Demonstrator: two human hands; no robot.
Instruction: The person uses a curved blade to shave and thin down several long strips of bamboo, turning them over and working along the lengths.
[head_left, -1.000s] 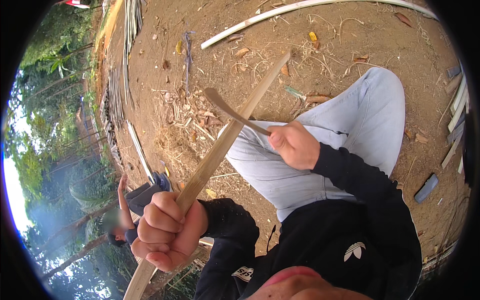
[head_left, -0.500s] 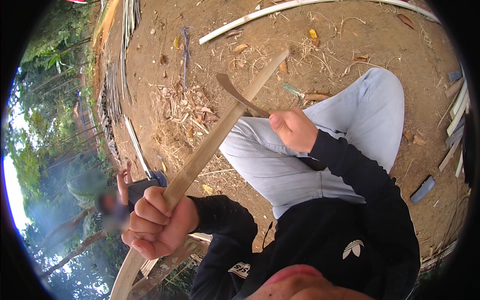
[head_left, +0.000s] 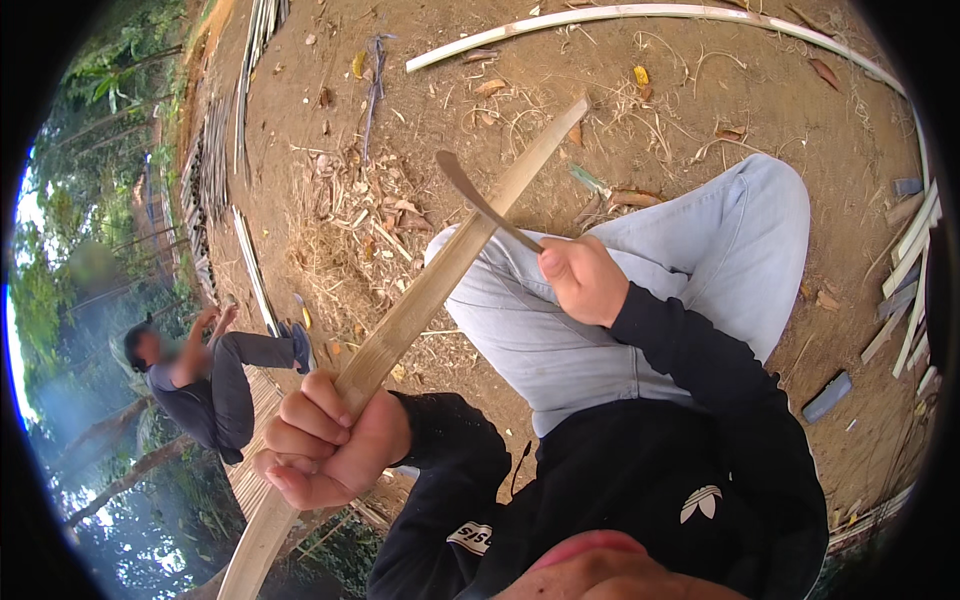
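Note:
My left hand is closed around the lower part of a long, flat bamboo strip, which slants up and to the right over my lap to a narrow tip. In my right hand is a knife with a dark, curved blade; its handle is hidden by my fingers. The blade crosses the strip's upper part and seems to touch it. I sit on the ground, my grey-trousered legs bent beneath the strip.
Shavings litter the soil ahead. A long pale strip curves along the far side. Cut pieces and a grey block lie at right. At left, another person sits near bundled slats.
The view has shifted slightly, and the other person at left now shows more fully. My hands, the knife and the strip keep nearly the same arrangement.

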